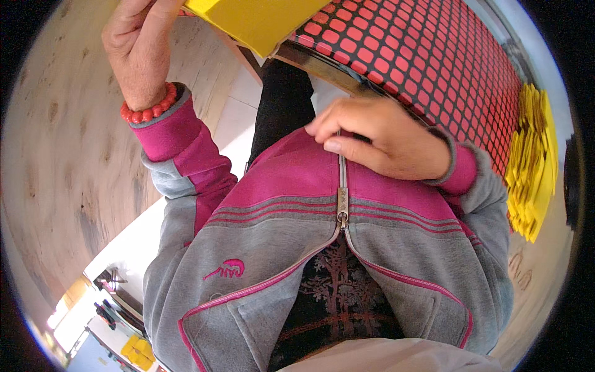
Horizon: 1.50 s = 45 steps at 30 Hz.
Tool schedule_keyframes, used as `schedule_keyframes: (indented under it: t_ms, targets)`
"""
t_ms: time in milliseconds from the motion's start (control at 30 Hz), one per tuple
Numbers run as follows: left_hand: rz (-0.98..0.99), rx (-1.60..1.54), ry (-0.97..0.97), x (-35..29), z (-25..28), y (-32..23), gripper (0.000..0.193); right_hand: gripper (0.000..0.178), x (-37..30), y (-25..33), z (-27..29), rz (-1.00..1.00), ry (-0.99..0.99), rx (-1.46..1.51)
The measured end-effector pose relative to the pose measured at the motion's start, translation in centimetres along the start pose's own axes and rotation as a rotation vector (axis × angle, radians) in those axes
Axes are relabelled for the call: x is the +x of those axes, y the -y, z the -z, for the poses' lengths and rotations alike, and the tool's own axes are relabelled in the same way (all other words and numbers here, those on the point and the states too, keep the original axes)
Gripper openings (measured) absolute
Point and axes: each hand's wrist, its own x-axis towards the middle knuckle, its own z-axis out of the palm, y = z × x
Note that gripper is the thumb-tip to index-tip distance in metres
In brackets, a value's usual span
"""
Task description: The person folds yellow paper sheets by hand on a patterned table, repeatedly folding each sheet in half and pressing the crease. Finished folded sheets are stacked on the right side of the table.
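My left hand [141, 46] is raised at the upper left, with a red bead bracelet [150, 113] around its wrist. Its fingertips are cut off by the top edge of the picture. Just right of it a yellow, flat, folded-looking piece [251, 20] overhangs the table's near edge; whether the hand grips it is out of sight. Slightly blurred, my right hand [387, 137] hovers before my jacket, above the zipper [343, 201]. Its fingers bend loosely, the thumb stands apart from them, and nothing shows between.
A table with a red-and-black checked cover [427, 56] stands ahead and to the right. At its right side is a thick stack of yellow pieces [533, 164]. Wood-patterned floor [68, 155] lies on the left. Another yellow object [137, 352] shows at the lower left.
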Motion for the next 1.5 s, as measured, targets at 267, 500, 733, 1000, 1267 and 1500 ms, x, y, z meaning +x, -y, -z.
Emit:
schedule_keyframes:
  t_ms: [267, 500, 733, 1000, 1267, 1500]
  targets:
    - [-0.034, 0.025, 0.001, 0.0, 0.5, 0.9, 0.012, 0.021, -6.0, -12.5, -3.4, -0.425, -0.329, -0.569]
    - [0.090, 0.101, 0.015, -0.1, 1.1, 1.1, 0.019, 0.025, -7.2, -19.9, -3.7, -0.599, -0.501, -0.859]
    - [0.113, 0.234, 0.036, 0.0, 1.5, 1.2, 0.019, 0.023, -8.8, -21.9, -3.9, -0.699, -0.373, -0.778]
    - [0.146, 0.193, 0.019, -0.6, 2.2, 1.8, 0.019, 0.023, -6.1, -16.5, -4.9, -0.652, -0.303, -0.764]
    - [0.118, 0.127, 0.039, -0.1, 1.3, 0.4, 0.018, 0.021, -2.4, -0.5, 0.4, 0.051, -0.024, -0.426]
    - [0.195, 0.135, 0.039, -0.2, 1.0, -1.1, 0.015, 0.010, 5.4, 6.0, 7.7, 0.555, -0.356, -0.547]
